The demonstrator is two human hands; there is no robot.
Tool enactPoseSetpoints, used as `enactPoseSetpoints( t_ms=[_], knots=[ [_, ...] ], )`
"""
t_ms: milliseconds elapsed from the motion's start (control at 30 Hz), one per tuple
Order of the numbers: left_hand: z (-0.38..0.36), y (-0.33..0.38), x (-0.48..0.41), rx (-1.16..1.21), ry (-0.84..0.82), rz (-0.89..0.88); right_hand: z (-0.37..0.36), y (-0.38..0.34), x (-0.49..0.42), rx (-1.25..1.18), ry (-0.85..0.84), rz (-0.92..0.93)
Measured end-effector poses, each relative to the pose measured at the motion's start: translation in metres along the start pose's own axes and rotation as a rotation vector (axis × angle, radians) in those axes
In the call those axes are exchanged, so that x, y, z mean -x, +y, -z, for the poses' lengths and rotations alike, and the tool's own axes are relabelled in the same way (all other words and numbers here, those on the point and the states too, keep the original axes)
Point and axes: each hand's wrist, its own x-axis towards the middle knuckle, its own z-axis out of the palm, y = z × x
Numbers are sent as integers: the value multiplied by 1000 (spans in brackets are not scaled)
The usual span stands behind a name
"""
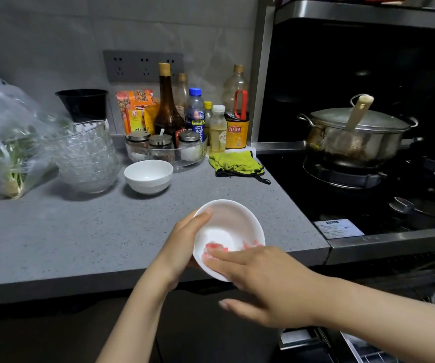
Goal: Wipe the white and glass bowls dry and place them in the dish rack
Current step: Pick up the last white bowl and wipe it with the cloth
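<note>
Grey desk (80, 231), near edge: left grip (182, 239) curled round tilted bowl (233, 221), right grip (268, 279), spread flat, pressing cloth (216, 247) inside; recommend turning bowl steadily so cloth reaches wall and rim.

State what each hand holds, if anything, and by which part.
The left hand grips a white bowl by its left rim; the right hand presses a pink cloth inside it, fingers straight.
</note>
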Motion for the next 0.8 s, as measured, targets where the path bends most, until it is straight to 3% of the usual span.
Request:
enactPoseSetpoints(
  t_ms=[67,267,333,433,533,667,800],
  knots=[
    [-5,-2,4,31,-3,27,-6,-2,-3,-44,-14,0],
    [-6,-2,4,152,63,7,-16,7,-26,224,89,-229],
    [-7,-1,5,196,119,-17,-18,-1,-28,250,106,-228],
    [-8,-2,7,241,141,-9,-16,-8,-26,89,204,-165],
    [-8,-3,8,240,127,12,-21,-1,-29,166,331,-73],
    [-9,-3,7,268,95,-14,-23,3,-39,294,245,-251],
    [-8,-1,8,257,124,-19,-18,-3,-39,333,223,-253]
  ],
)
